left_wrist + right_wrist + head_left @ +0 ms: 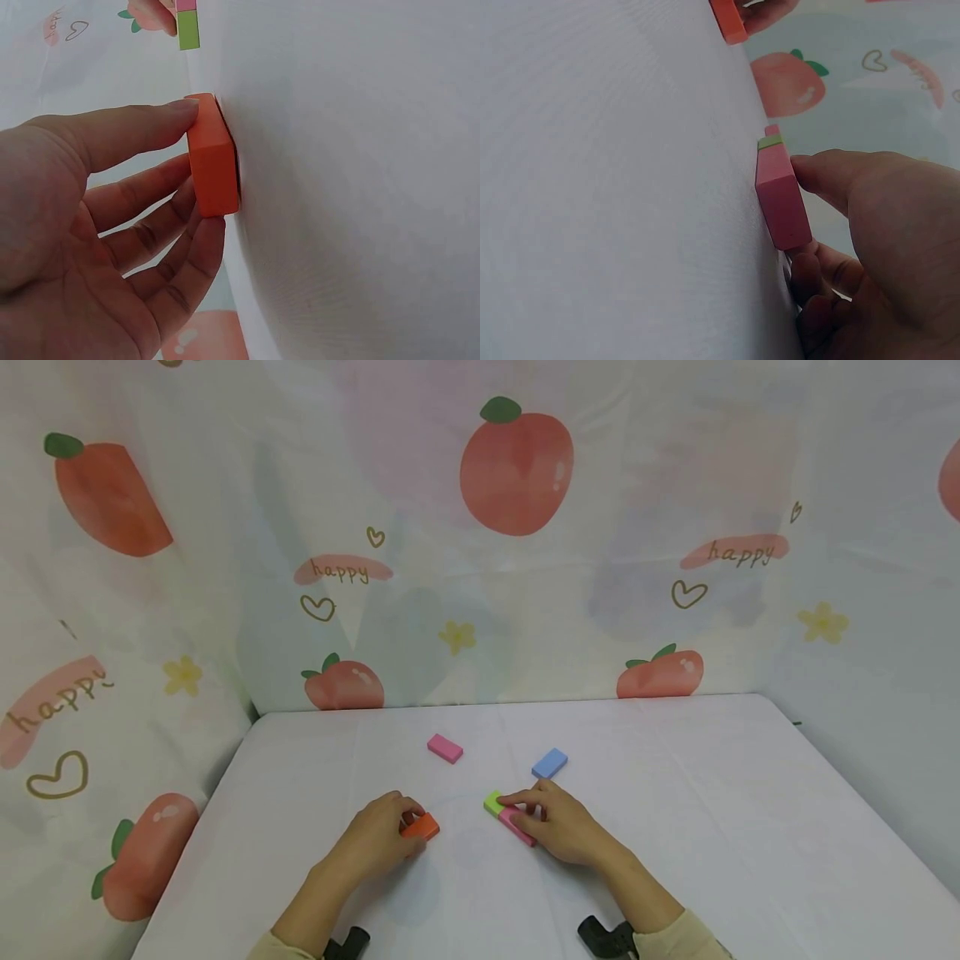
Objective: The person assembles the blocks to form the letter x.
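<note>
On the left of the table, my left hand pinches an orange block between thumb and fingers. In the left wrist view the orange block appears at or just above the white surface. My right hand grips a pink block, thumb on one side and fingers on the other. A green block sits end to end with that pink block, at its far left end. One fingertip of the right hand reaches to the green block.
Farther back lie a second pink block and a blue block, the blue one just beyond the right hand. A white cloth covers the table. Printed fabric hangs behind it and along the sides.
</note>
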{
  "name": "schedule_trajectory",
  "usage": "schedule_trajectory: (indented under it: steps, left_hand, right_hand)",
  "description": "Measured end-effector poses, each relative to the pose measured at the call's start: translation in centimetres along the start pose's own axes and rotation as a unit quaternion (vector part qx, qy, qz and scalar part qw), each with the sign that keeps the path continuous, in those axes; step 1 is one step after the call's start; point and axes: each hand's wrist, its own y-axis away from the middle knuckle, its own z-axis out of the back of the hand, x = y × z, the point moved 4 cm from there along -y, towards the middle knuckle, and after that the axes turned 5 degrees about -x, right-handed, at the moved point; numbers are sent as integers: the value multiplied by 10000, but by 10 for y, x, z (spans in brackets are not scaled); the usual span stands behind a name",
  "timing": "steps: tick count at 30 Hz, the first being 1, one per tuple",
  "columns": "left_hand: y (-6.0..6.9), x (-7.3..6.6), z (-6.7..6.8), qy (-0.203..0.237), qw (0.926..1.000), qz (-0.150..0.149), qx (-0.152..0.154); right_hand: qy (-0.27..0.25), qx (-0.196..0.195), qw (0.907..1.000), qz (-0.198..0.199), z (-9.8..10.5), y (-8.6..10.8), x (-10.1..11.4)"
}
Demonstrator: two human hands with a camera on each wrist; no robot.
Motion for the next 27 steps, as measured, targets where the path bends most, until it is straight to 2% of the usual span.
schedule_trajectory:
  steps: [10,27]
  left_hand:
    - [0,-2,-1,47,9999,-64,64]
    - [1,-11,-7,6,9995,-245,182]
  right_hand:
    - [-7,7,10000,-63,-1,0,0]
    - [77,13,9999,85,-2,-2,-2]
